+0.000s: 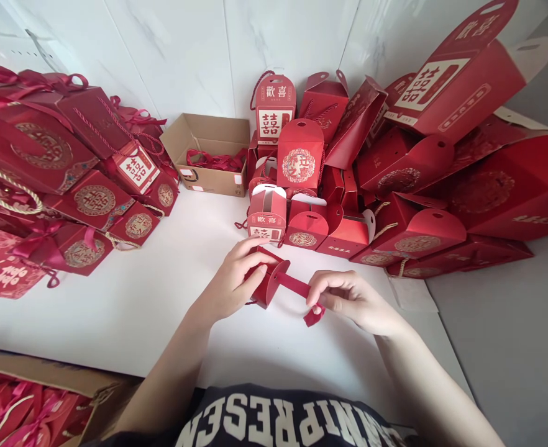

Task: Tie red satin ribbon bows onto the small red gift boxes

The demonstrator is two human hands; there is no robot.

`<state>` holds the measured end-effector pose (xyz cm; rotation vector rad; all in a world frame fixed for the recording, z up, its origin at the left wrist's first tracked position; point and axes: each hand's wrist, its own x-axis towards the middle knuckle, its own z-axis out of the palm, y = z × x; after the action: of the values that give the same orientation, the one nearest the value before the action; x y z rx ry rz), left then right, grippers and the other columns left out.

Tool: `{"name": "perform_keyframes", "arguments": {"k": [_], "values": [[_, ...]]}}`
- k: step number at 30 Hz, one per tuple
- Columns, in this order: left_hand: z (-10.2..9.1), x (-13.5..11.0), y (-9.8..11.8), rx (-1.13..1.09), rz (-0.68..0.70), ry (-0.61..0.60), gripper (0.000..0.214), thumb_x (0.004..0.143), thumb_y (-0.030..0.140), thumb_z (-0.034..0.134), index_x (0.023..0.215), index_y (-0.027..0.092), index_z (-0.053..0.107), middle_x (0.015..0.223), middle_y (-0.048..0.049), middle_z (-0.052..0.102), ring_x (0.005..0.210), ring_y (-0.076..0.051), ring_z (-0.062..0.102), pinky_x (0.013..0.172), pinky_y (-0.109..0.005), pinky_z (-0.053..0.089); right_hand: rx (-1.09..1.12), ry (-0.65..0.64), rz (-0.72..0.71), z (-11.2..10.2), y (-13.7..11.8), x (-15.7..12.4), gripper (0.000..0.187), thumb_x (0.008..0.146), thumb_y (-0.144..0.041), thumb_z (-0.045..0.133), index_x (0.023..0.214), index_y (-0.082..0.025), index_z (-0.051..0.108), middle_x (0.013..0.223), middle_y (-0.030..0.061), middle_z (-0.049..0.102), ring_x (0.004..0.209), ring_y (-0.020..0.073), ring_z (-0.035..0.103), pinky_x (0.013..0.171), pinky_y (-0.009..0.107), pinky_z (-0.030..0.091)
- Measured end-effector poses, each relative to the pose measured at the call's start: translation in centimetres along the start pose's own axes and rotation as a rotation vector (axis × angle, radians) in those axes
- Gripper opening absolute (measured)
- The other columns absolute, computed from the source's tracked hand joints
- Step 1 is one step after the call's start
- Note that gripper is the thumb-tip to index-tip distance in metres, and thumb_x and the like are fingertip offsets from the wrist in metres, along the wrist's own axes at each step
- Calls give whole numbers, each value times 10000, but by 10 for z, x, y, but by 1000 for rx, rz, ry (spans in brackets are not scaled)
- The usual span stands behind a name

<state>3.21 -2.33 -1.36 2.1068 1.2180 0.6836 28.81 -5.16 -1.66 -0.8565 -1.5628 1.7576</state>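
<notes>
In the middle of the white table, my left hand (237, 276) is closed around a small red gift box (271, 287). The box lies tilted, with a rounded end flap facing right. A dark red ribbon (294, 285) runs out from a hole in that flap. Its other end is pinched between the fingers of my right hand (348, 298), and a short bunch of ribbon hangs below them. The stretch between box and fingers looks fairly taut. Part of the box is hidden behind my left fingers.
An open cardboard box (213, 180) with red ribbons stands at the back. Many red gift boxes (302, 155) are stacked at the right; tied ones (94, 202) are piled at the left. A carton (45, 372) of red packages sits at lower left. A tiled wall (181, 56) rises behind.
</notes>
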Motion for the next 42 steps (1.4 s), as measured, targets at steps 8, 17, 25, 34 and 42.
{"name": "perform_keyframes", "arguments": {"k": [8, 17, 25, 34, 42], "values": [[-4, 6, 4, 100, 71, -51, 261, 982, 302, 444, 1018, 239, 695, 1450, -53, 472, 1396, -255, 390, 1162, -427, 351, -29, 4, -14, 1, 5, 5, 152, 924, -240, 587, 874, -172, 713, 861, 48, 626, 719, 138, 602, 645, 276, 544], [-24, 17, 1, 11, 53, -156, 261, 987, 312, 419, 858, 206, 619, 1447, -46, 475, 1381, -248, 420, 1134, -389, 374, -274, -12, 26, 2, -4, 6, 184, 951, -238, 526, 922, -181, 699, 947, 68, 661, 814, 166, 632, 722, 308, 560], [-50, 18, 17, 69, 106, -29, 198, 992, 252, 410, 898, 202, 577, 1446, -61, 479, 1368, -211, 436, 1127, -364, 358, -469, 175, -183, 13, -16, 47, 309, 948, -339, 576, 1248, -271, 597, 1313, 49, 613, 1234, 219, 551, 1075, 403, 408], [-43, -6, 9, 116, -37, 152, 306, 864, 374, 648, 1127, 239, 575, 1245, -44, 607, 1148, -216, 580, 971, -329, 458, -63, 179, -184, 30, -16, 89, 260, 887, -428, 642, 818, -177, 648, 732, -2, 581, 657, 121, 517, 641, 275, 432], [-18, -21, -16, -107, -502, 185, 250, 895, 425, 548, 802, 195, 583, 678, 42, 513, 580, -103, 472, 533, -219, 386, -309, 77, -26, 35, -8, 96, 365, 916, -469, 566, 689, -183, 559, 690, -25, 531, 628, 110, 477, 624, 260, 379]]}}
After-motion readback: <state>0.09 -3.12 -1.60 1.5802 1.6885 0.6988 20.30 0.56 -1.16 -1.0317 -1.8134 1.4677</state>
